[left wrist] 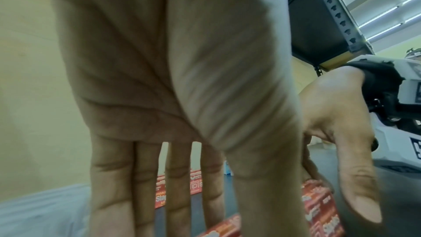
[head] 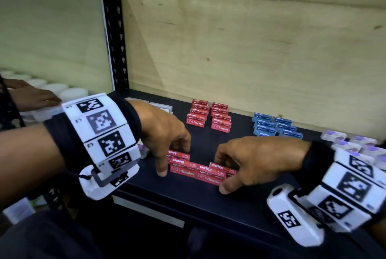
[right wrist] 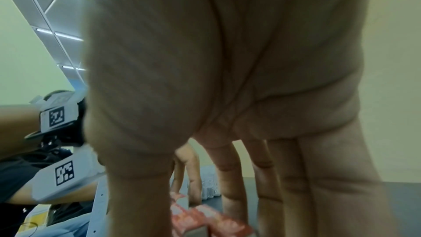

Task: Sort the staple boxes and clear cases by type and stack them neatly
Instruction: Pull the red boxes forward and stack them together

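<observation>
A cluster of red staple boxes (head: 198,170) lies near the front of the black shelf (head: 188,192). My left hand (head: 174,160) pinches its left end, thumb in front and fingers behind. My right hand (head: 221,175) pinches the right end the same way. The left wrist view shows these red boxes (left wrist: 323,210) below my fingers (left wrist: 177,195); in the right wrist view they (right wrist: 200,217) show blurred under the palm. Farther back stand two stacks of red boxes (head: 206,115), a group of blue boxes (head: 275,126), and clear cases (head: 160,107) at the back left.
More clear cases with purple contents (head: 353,143) sit at the right end of the shelf. A wooden back panel (head: 250,49) closes the shelf, with a black upright post (head: 114,39) on the left. Another person's hand (head: 31,95) rests on white round lids beyond the post.
</observation>
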A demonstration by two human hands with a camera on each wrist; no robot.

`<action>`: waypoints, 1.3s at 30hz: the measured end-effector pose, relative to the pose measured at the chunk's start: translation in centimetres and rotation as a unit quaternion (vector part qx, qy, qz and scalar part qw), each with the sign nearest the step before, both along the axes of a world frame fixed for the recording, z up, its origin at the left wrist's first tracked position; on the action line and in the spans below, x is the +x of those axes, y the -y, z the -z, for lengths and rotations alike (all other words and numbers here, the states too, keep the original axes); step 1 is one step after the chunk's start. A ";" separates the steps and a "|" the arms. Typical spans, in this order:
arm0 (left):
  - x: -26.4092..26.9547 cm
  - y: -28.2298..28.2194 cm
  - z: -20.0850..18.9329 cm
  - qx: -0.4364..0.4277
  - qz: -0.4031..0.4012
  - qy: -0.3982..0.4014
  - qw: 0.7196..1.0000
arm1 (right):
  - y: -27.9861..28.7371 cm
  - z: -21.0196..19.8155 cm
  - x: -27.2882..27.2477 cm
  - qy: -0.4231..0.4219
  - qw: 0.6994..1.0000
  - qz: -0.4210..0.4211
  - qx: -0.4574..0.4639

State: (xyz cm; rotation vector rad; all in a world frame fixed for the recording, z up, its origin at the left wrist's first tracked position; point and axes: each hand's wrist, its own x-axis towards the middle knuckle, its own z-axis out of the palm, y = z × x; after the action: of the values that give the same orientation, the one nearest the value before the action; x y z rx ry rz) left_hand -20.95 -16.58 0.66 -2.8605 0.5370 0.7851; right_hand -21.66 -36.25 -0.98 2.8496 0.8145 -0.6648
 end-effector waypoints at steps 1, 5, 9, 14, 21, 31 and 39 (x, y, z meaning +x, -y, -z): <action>0.0 0.2 0.0 -0.002 -0.001 0.002 1.000 | -0.2 0.2 0.0 0.009 1.000 -0.003 -0.001; 0.0 0.6 0.4 -0.012 0.007 -0.001 1.000 | -0.7 0.5 -0.1 0.023 1.000 -0.018 -0.004; 0.1 1.2 0.8 -0.030 0.025 0.002 0.999 | -1.3 0.6 -0.1 0.027 0.999 -0.023 -0.001; 0.4 2.1 1.2 -0.043 0.027 0.014 0.999 | -2.1 0.6 -0.2 0.031 0.999 -0.040 0.001; 2.3 0.8 -1.3 -0.038 -0.007 0.011 0.999 | -0.4 -2.6 2.4 -0.049 0.999 0.010 0.005; 10.6 1.7 -1.1 0.004 -0.011 0.145 0.989 | -0.1 -1.6 11.7 0.129 0.988 0.078 -0.030; 12.8 2.7 1.2 0.012 -0.030 0.210 0.977 | -1.0 0.1 14.0 0.126 0.989 0.064 -0.054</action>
State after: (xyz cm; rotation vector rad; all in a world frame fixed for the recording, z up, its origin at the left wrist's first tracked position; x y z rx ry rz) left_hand -8.14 -19.27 -0.56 -2.9061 0.3793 0.1732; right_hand -7.65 -35.21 -1.03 2.8258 0.5433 -0.3394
